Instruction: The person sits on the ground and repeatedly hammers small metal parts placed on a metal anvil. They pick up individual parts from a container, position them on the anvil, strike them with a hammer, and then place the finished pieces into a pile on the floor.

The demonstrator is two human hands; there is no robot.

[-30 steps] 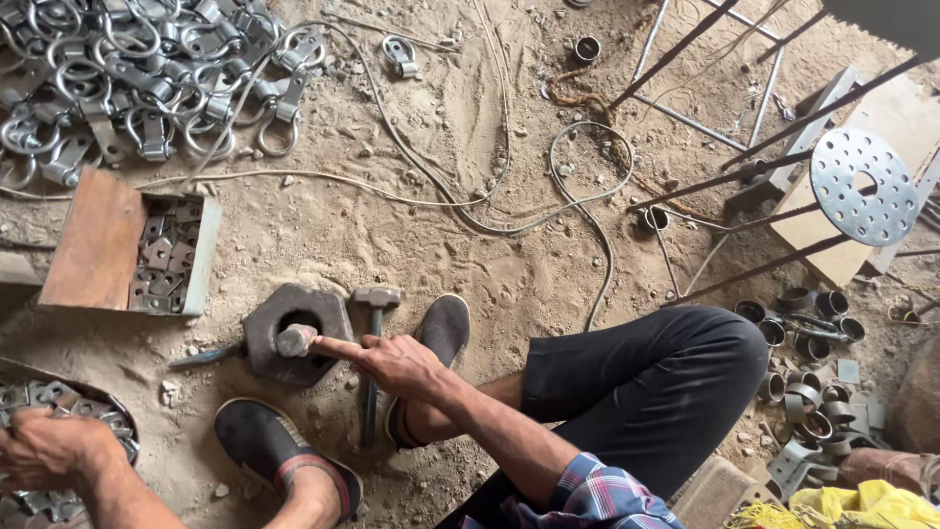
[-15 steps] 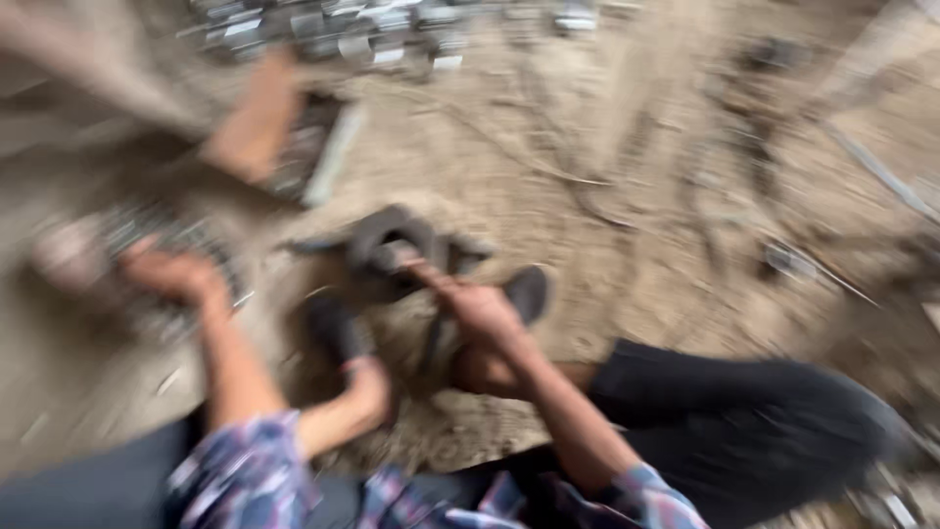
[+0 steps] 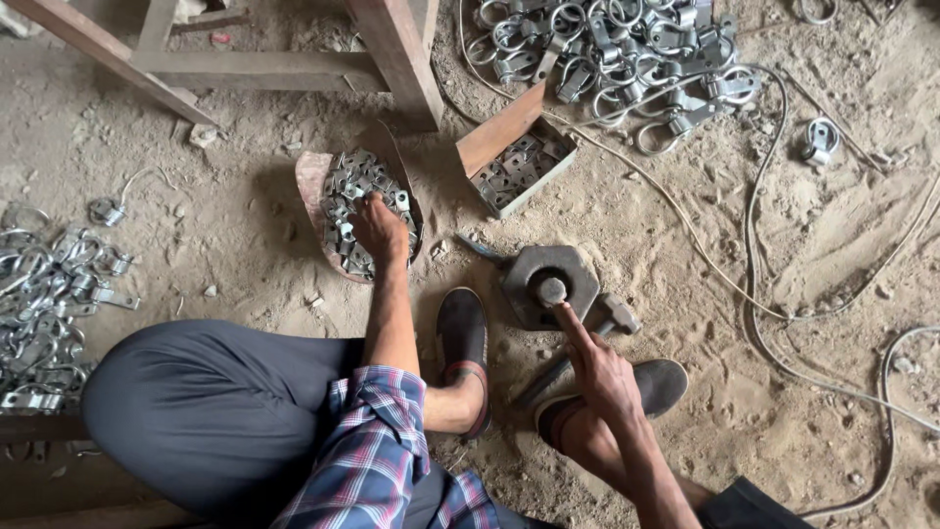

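The person sits on the sandy floor (image 3: 245,225), left hand (image 3: 377,227) plunged into a shallow rusty pan of small grey metal brackets (image 3: 345,201), fingers curled down among the pieces; whether they have closed on one I cannot tell. The right hand (image 3: 602,367) reaches to a dark hexagonal iron block (image 3: 548,284) between the feet, forefinger stretched out and touching the round steel stud (image 3: 551,290) on top, holding nothing. A hammer (image 3: 607,318) lies just beside the block. Nothing sits on the stud yet. Finished ringed clamps (image 3: 607,49) lie heaped along the floor's far edge, more (image 3: 49,304) at the left edge, while the pan and a small wooden box of flat plates (image 3: 519,168) remain well stocked.
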